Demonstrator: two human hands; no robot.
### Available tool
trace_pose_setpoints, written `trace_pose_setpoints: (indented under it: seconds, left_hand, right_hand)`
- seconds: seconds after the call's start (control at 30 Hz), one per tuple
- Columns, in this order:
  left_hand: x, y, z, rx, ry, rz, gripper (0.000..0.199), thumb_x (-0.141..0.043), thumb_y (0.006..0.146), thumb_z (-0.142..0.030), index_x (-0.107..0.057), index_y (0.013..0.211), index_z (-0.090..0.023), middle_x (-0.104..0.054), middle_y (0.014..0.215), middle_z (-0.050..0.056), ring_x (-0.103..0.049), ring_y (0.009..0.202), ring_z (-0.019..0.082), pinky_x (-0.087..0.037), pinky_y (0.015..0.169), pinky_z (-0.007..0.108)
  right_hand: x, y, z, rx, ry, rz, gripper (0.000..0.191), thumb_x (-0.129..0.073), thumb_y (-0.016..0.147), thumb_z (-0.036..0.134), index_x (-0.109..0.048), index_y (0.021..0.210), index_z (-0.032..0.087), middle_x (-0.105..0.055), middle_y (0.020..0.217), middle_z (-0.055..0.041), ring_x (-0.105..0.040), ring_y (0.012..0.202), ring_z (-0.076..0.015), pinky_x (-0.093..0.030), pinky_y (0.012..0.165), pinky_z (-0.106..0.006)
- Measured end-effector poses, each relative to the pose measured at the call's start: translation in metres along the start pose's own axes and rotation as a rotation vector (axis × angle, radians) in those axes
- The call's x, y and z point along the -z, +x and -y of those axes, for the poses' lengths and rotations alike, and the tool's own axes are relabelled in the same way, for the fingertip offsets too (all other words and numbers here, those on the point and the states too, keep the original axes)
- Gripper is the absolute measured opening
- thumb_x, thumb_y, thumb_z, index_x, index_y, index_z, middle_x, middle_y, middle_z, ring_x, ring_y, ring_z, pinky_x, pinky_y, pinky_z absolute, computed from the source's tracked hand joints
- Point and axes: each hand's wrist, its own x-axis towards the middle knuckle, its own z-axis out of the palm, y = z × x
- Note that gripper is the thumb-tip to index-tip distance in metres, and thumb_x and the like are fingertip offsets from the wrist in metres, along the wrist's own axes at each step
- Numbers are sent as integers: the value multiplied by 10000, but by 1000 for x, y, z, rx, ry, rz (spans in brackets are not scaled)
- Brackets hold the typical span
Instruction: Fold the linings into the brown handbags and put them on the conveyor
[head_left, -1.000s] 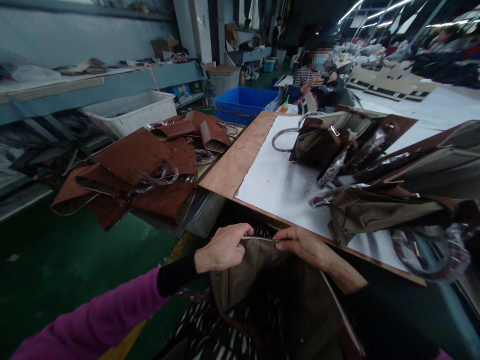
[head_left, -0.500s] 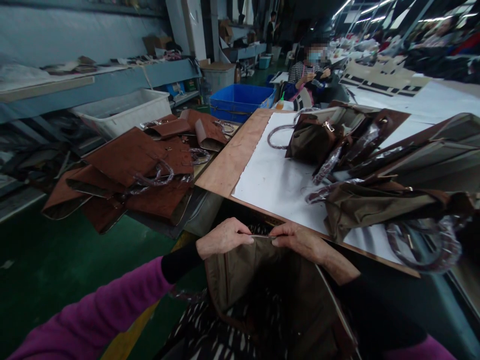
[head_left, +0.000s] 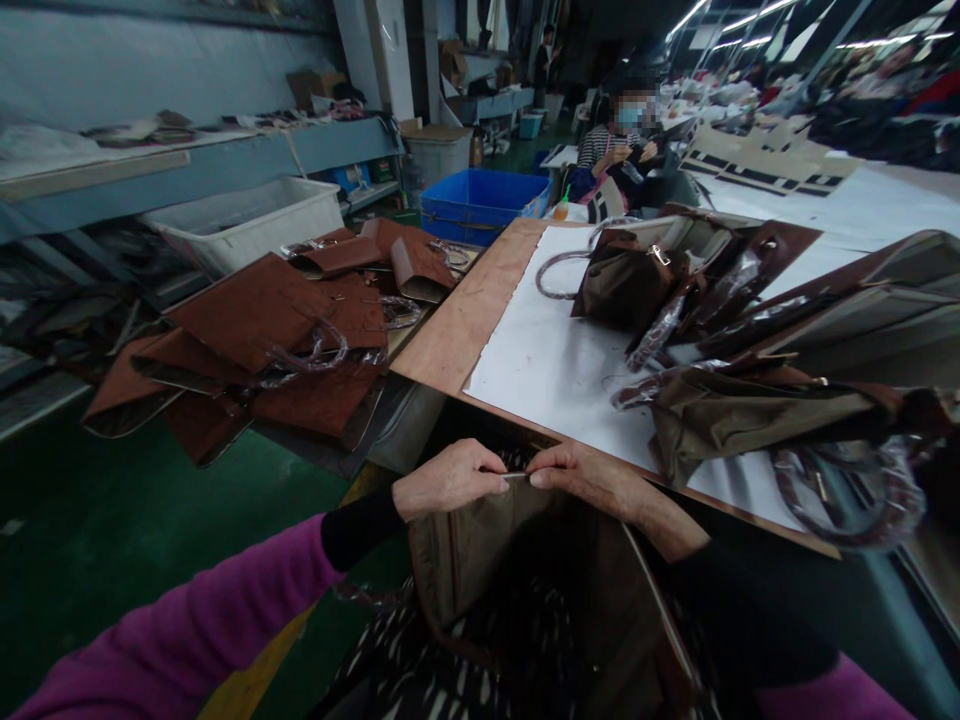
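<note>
An open bag (head_left: 480,550) with an olive-brown lining and brown edges lies in my lap, its mouth toward me. My left hand (head_left: 454,480) pinches its far rim between thumb and fingers. Just to the right, my right hand (head_left: 592,485) pinches the same rim, with a short pale strip of edge showing between the two hands. The bag's inside is dark, and its lower part runs over a black-and-white patterned cloth (head_left: 390,650).
Brown bags (head_left: 247,310) with wrapped handles are piled at the left. More bags (head_left: 757,410) stand on the white-covered table (head_left: 532,340) at the right, its wooden edge close beyond my hands. Behind are a blue bin (head_left: 480,205), a white bin (head_left: 255,225) and a seated person (head_left: 607,150).
My right hand has moved slightly left along the rim, closer to my left hand. My left hand has barely moved and both still pinch the bag.
</note>
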Motion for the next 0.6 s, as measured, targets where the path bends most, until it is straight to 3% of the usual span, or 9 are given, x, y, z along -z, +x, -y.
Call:
trace_pose_setpoints:
  seconds: [0.37, 0.6]
  left_hand:
    - [-4, 1, 4, -101, 14, 60, 209, -490, 742, -267, -628, 746, -109, -416, 577, -39, -345, 551, 82, -264, 502, 183]
    - [-3, 1, 1, -36, 41, -38, 323, -461, 787, -381, -623, 712, -112, -403, 567, -30, -361, 562, 94, -244, 484, 196]
  right_hand:
    - [-4, 12, -3, -74, -70, 0, 261, -481, 759, 380, -534, 646, 151, -327, 539, 56, -290, 520, -87, -220, 489, -219]
    - [-8, 9, 3, -34, -124, -40, 208, -452, 785, 296, -536, 659, 153, -344, 551, 52, -302, 532, -88, -233, 505, -222]
